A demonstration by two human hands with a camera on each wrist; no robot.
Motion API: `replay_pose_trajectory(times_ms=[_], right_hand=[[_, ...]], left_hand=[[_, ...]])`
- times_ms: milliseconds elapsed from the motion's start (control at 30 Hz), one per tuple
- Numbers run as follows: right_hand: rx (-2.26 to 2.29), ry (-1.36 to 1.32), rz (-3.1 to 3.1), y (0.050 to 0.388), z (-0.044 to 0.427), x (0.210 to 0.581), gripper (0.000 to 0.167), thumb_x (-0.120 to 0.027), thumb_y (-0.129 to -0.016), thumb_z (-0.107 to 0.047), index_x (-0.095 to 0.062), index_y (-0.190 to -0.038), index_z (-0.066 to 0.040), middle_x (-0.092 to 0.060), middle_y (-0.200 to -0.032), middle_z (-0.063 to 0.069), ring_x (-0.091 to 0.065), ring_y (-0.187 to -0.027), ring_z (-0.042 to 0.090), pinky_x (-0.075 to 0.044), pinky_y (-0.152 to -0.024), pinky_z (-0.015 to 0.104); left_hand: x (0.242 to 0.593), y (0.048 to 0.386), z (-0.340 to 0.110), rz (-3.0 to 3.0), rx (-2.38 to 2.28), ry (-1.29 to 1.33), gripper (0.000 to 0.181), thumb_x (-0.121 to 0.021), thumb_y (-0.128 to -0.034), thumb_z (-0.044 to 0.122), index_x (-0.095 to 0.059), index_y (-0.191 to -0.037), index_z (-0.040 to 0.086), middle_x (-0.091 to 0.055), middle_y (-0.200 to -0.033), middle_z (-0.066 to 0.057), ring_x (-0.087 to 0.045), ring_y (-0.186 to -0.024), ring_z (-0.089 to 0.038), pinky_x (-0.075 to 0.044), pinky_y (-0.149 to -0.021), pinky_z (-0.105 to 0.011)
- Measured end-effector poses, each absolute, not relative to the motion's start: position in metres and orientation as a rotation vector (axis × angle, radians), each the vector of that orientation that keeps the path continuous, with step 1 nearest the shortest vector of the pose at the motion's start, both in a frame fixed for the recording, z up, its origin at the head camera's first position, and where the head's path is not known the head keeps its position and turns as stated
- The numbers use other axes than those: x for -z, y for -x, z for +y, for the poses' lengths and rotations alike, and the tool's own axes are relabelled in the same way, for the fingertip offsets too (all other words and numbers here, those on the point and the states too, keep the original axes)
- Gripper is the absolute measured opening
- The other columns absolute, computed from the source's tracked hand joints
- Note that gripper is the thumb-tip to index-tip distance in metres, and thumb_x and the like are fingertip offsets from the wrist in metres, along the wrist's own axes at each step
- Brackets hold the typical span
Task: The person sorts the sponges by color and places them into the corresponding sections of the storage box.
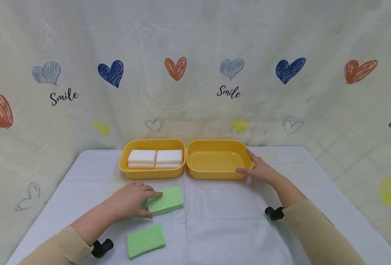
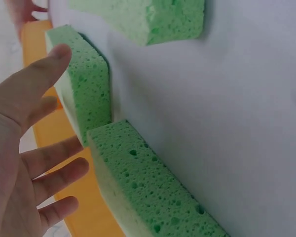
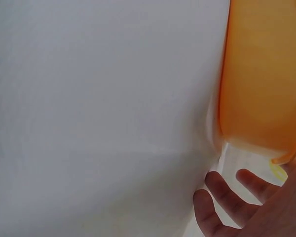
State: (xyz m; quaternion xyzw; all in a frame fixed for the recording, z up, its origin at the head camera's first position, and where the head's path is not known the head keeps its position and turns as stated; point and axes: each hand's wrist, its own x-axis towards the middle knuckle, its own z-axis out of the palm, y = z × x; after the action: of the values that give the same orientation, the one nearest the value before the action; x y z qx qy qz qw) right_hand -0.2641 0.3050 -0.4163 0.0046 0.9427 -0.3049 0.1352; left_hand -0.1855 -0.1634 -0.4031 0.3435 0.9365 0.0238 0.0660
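A: The head view first. Where are the hands?

B: The left hand [image 1: 132, 202] sits at half past seven from the centre, thumb and fingers spread around the near-left end of the far green sponge [image 1: 165, 201], which lies at its three o'clock. Whether the fingertips touch it, I can't tell.

A: And the near green sponge [image 1: 146, 241]?

B: At five o'clock from that hand, flat on the white table [image 1: 235, 221].

A: The right hand [image 1: 261, 170]?

B: At the three o'clock end of the right yellow tray [image 1: 215, 160], loosely spread, thumb by the near wall and a finger along the rim. It touches without a closed grip; how firmly it presses, I can't tell.

A: What's at that tray's nine o'clock?

B: The left yellow tray [image 1: 155, 174], just beside it, holding one white sponge [image 1: 142, 157] at nine and another white sponge [image 1: 169, 158] at three. Beyond both, at twelve, hangs a cloth [image 1: 195, 95] printed with hearts.

A: Left wrist view?

B: The left hand is at nine o'clock, fingers well parted, gripping nothing. Green sponges show at twelve, at ten behind the thumb, and the closest sponge [image 2: 143, 182] at six.

A: Right wrist?

B: The right tray at two o'clock, the right hand between four and five, fingers parted and slightly bent, one reaching the tray's lower corner.
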Motion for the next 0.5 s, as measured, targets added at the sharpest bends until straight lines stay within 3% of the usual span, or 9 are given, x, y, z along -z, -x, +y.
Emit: replay_pose_trajectory(times_ms=[500], right_hand=[[0.873,0.042,2.739,0.2664,0.3076,0.4165,0.12,-0.066,-0.08,-0.071,0.004,-0.16,-0.015,-0.014,-0.159,0.031,-0.016,-0.144,0.052,-0.018,-0.112,0.069]], left_hand=[[0.4107,0.1893,-0.1629,2.852,-0.048,-1.049,0.066,-0.078,-0.0801,0.052,-0.06,-0.139,0.028,-0.066,-0.125,0.002,-0.057,-0.117,-0.023,-0.037,-0.105,-0.051]])
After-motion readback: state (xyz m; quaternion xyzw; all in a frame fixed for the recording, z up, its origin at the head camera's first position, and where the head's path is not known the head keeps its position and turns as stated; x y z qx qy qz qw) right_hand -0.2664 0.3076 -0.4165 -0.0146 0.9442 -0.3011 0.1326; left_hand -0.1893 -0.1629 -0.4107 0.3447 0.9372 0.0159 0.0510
